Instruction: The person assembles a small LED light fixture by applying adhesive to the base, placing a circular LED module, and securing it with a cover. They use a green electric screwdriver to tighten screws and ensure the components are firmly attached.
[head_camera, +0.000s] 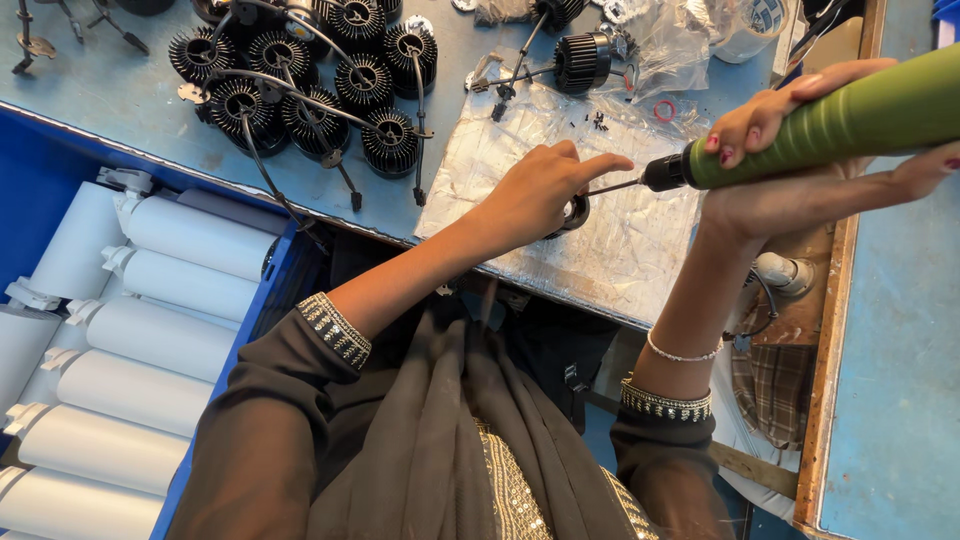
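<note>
The left hand (535, 195) presses a small black round metal part (574, 212) down on a crinkled clear plastic sheet (610, 250) spread over the blue desk (130, 100), fingers (600, 165) curled on the part with the index stretched out, while the right hand (800, 165) wraps its fingers around a green cylindrical power screwdriver (850, 120) whose thin bit meets that part just beside the left fingertips. Left of the left-hand fingers, a blue crate (265, 300) holds rows of white cylindrical housings (160, 335). Beyond the fingers lies a cluster of black finned round heat sinks with wire brackets (320, 90), and a small red ring (664, 110) with tiny black screws (599, 122) rests on the sheet.
</note>
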